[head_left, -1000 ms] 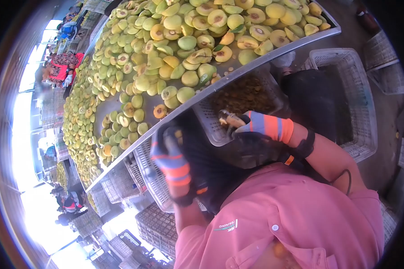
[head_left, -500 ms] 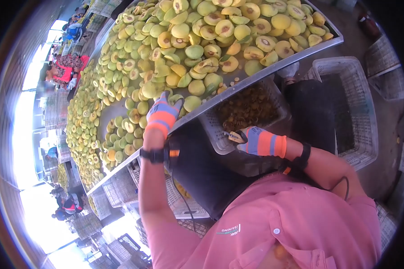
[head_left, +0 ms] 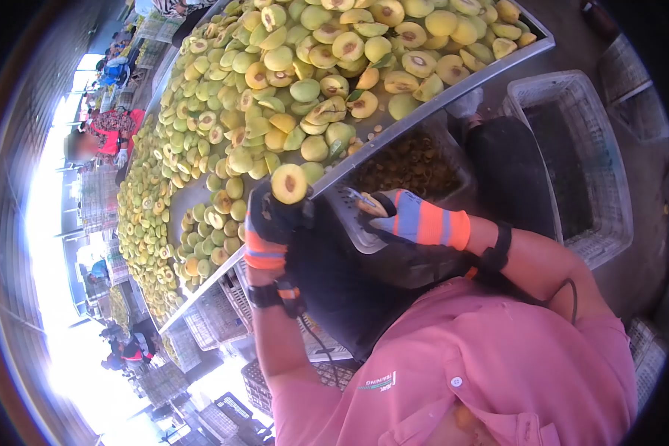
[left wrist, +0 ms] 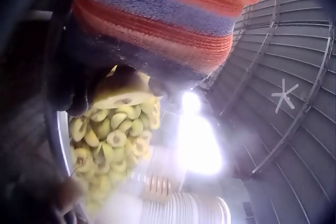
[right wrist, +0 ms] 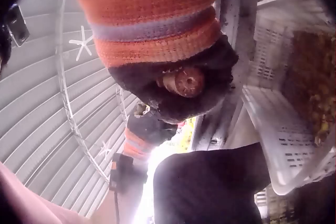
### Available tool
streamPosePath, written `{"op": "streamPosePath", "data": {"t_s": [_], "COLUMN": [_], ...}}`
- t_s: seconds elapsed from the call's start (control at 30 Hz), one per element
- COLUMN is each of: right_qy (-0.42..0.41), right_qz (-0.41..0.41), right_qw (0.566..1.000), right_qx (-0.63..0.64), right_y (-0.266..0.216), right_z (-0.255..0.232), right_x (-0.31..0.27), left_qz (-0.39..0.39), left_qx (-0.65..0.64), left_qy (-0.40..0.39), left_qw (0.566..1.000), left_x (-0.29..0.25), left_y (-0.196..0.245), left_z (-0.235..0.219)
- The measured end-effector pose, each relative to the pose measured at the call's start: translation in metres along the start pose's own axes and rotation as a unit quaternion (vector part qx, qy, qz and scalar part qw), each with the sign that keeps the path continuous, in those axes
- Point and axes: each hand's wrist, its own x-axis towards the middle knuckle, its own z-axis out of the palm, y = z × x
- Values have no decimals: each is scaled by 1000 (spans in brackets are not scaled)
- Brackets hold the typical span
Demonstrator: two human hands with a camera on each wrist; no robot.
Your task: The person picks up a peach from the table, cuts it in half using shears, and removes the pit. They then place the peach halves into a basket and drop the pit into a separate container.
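In the head view the gloved left hand (head_left: 269,223) grips a halved yellow-green fruit (head_left: 289,183), its cut face up with a brown centre, by the tray's metal rim. The left wrist view shows that fruit half (left wrist: 123,91) under the striped glove (left wrist: 157,24). To the right, over the crate of brown pieces, the gloved right hand (head_left: 422,221) has its fingers curled round a tool (head_left: 367,201) with a metal tip. The tool's round brown handle end (right wrist: 188,81) pokes out of the right fist (right wrist: 168,66) in the right wrist view.
A metal-edged tray (head_left: 453,91) heaped with halved fruit (head_left: 334,44) spans the top. Below its rim sits a crate of brown pieces (head_left: 410,165); a larger pale crate (head_left: 615,160) stands right, near the person's dark-clad leg (head_left: 509,160). Other people and stacked crates are at the left.
The left hand reached up to the fruit on the tray, then drew back slightly with a fruit half in its grip. The right hand stays over the crate, holding the tool.
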Motion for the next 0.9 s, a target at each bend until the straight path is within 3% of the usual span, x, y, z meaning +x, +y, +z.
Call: {"op": "streamPosePath", "data": {"t_s": [0.03, 0.1, 0.13, 0.17, 0.23, 0.27, 0.4, 0.5, 0.6, 0.67, 0.73, 0.8, 0.87, 0.9], "right_qy": [1, 38, 40, 43, 85, 103, 122, 134, 140, 161, 166, 159, 159, 158], "right_qz": [-15, -89, -108, -128, -121, -112, -76, -36, -31, -63, -58, -17, -11, -7], "right_qw": [1000, 995, 992, 989, 989, 986, 983, 975, 972, 957, 941, 918, 922, 924], "right_qx": [16, 23, 42, 61, -24, -67, -110, -172, -188, -233, -291, -363, -353, -347], "right_y": [-2, 0, 7, 10, 9, 8, 19, 18, 23, 24, 17, 8, 7, 7], "right_z": [1, 4, 4, 3, -2, -4, -10, -9, -8, -8, -5, -6, -7, -7], "right_x": [0, 1, 5, 7, 5, 5, 10, 10, 13, 12, 11, 9, 10, 10], "left_qz": [61, 185, 140, 139, 137, 128, 131, 200, 101, 130, 233, 114, 91, 127], "left_qx": [119, 225, 114, 95, 60, 25, 12, 35, -49, -16, 101, -80, -76, 19], "left_qy": [32, 156, 138, 169, 230, 223, 191, 217, 184, 206, 264, 242, 237, 245], "left_qw": [991, 944, 974, 971, 962, 966, 973, 955, 977, 970, 931, 960, 964, 961], "left_x": [-4, -6, -4, -6, -11, -10, -7, -1, 1, 4, 4, 4, 6, 7], "left_y": [0, -11, -5, -4, -8, -10, 4, -5, -4, -4, -6, -6, -6, -7], "left_z": [11, 39, 46, 61, 91, 98, 110, 119, 127, 128, 127, 137, 139, 136]}}
